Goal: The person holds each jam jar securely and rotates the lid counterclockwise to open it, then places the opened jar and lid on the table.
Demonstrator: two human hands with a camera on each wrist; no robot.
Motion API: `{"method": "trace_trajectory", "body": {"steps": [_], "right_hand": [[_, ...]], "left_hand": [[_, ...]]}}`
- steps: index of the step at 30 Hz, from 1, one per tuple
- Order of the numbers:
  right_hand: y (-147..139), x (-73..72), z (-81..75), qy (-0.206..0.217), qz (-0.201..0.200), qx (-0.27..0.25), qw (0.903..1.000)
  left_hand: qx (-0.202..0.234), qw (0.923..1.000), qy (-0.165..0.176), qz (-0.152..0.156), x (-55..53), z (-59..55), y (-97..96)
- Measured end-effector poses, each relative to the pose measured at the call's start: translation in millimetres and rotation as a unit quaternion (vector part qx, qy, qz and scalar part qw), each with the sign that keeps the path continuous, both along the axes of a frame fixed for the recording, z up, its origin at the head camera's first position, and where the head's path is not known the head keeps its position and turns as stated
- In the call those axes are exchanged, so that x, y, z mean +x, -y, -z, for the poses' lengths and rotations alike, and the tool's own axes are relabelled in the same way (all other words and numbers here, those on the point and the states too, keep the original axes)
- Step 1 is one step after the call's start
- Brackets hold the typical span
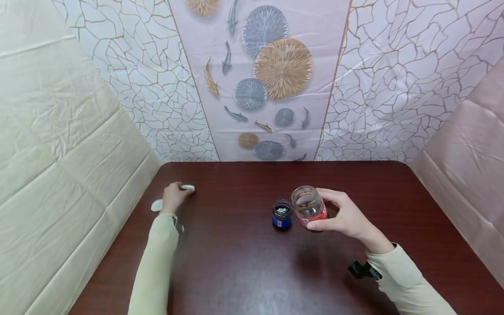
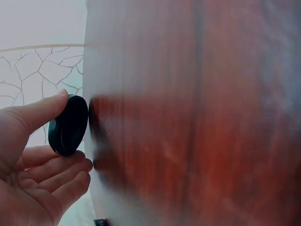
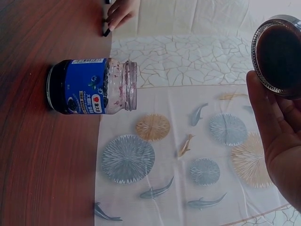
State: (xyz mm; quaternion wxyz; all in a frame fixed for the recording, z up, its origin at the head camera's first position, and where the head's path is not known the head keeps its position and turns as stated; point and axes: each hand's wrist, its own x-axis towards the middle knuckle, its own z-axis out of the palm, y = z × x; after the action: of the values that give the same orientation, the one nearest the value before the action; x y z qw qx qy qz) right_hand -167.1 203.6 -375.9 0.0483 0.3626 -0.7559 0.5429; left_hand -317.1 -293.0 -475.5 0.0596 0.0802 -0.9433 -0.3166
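Note:
At the far left of the table, my left hand (image 1: 173,197) pinches a jar lid (image 2: 69,125) between thumb and fingers, just above the tabletop. The lid is black outside and shows a pale face in the head view. Beside that hand lies a second pale lid (image 1: 156,205). My right hand (image 1: 346,216) grips a glass jar with a red label (image 1: 313,215), lifted off the table and tilted, its mouth uncovered. Dark contents show through its base (image 3: 281,59) in the right wrist view. Close to it stands an uncovered blue-labelled blueberry jam jar (image 1: 281,222), upright, with dark jam inside.
The dark reddish-brown table (image 1: 236,262) has a glossy top. Behind it hangs a patterned cloth (image 1: 264,122) with fish and round motifs. Pale cloth walls (image 1: 71,175) line the left and right sides.

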Motion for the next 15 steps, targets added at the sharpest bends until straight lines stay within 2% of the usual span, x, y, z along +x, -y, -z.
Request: {"method": "trace_trajectory", "body": {"steps": [15], "right_hand": [[-3.5,3.2,-3.1,0.024,0.009,-0.003,0.9997]], "left_hand": [[-0.007,0.9999,0.012,-0.009,-4.7,-0.1,-1.0]]}}
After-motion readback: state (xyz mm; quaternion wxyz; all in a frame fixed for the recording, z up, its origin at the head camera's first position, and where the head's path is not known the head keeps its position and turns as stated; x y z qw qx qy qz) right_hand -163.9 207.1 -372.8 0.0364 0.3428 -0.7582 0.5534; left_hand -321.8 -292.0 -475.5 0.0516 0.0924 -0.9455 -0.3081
